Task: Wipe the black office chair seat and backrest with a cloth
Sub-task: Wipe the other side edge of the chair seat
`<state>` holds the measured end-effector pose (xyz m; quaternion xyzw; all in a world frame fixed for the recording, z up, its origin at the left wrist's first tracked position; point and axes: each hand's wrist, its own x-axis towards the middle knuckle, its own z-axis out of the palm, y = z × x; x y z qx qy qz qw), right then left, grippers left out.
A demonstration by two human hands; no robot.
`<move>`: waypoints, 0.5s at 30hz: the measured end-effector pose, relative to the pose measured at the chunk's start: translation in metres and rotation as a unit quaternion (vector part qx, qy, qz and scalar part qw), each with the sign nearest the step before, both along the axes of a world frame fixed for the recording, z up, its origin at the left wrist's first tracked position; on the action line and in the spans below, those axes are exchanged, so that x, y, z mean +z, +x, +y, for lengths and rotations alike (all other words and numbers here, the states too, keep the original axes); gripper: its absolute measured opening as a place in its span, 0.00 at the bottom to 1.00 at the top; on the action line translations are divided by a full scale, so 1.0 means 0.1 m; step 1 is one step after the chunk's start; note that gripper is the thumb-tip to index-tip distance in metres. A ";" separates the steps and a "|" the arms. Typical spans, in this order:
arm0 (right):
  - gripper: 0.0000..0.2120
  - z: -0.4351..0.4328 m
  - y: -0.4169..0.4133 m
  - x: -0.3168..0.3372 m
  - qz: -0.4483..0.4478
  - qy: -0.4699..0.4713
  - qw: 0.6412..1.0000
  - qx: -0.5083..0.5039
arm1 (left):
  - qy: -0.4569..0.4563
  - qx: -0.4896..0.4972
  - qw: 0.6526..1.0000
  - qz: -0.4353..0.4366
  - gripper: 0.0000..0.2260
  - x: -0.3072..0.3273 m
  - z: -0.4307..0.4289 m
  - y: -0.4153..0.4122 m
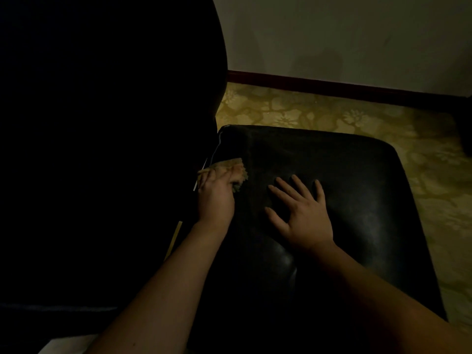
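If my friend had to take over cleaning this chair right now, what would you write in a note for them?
Left hand: grips the cloth, pressed at the seat's back-left corner, right where it meets the backrest.
Right hand: open, fingers spread, flat on the middle of the seat.
Done: the picture is too dark to tell which parts are already wiped.
Left: probably work the cloth across the whole seat, then go up the backrest.

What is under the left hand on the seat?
A yellowish cloth, gripped by the left hand, on the black seat by the backrest. The hand covers part of it.
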<state>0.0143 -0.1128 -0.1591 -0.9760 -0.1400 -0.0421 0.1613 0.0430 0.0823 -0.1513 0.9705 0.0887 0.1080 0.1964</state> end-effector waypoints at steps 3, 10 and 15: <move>0.31 0.00 0.01 0.00 0.000 0.003 1.000 0.003 | -0.006 -0.002 1.000 -0.006 0.16 0.02 0.00 0.12; 0.31 0.00 0.00 0.01 -0.001 0.008 1.000 0.000 | -0.016 0.014 1.000 -0.004 0.16 0.12 0.00 -0.22; 0.30 -0.01 -0.01 0.00 0.003 0.005 1.000 0.004 | -0.008 0.025 1.000 0.000 0.14 0.12 0.01 -0.35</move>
